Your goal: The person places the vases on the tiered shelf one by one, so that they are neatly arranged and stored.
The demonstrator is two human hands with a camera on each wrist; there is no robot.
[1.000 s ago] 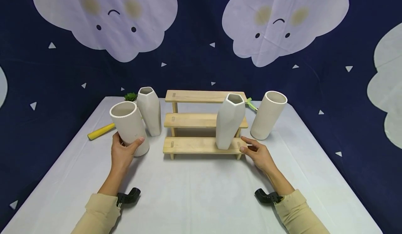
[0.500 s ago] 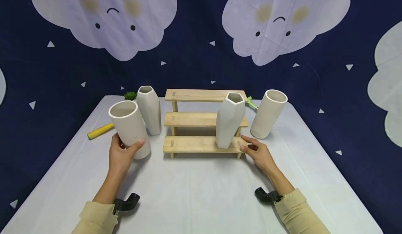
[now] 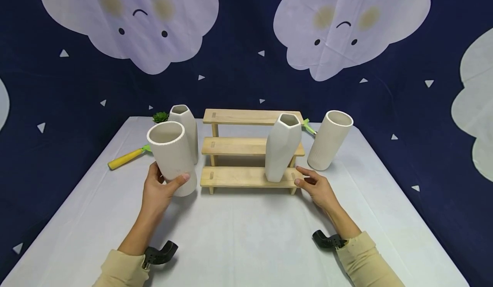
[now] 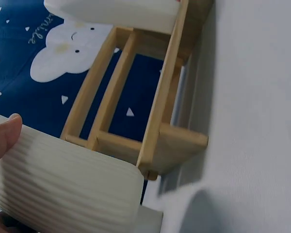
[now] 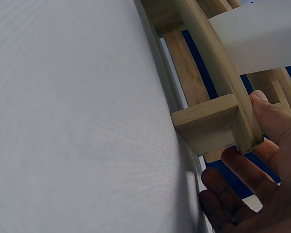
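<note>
My left hand [image 3: 158,192] grips a white ribbed cylindrical vase [image 3: 173,160] low on its side, just left of the three-tier wooden shelf [image 3: 235,177]. The vase leans, its mouth toward the upper left; the left wrist view shows the thumb across its ribs [image 4: 77,179] and its base beside the shelf's end. At the shelf's right end, my right hand [image 3: 317,190] pinches the lowest board, thumb on top in the right wrist view, where the board's end [image 5: 247,126] shows. A white faceted vase [image 3: 283,150] stands on that board, right of its middle.
Behind the held vase stands another faceted vase [image 3: 189,128], partly hidden. A second cylindrical vase [image 3: 330,143] stands right of the shelf. A yellow-handled tool [image 3: 125,158] lies at left, a small green plant [image 3: 160,117] behind it. A green tool [image 3: 309,127] lies back right.
The ribbed vase in my left hand has moved right, toward the shelf, now overlapping the faceted vase behind it and uncovering more of the yellow-handled tool. My right hand stays at the shelf's end.
</note>
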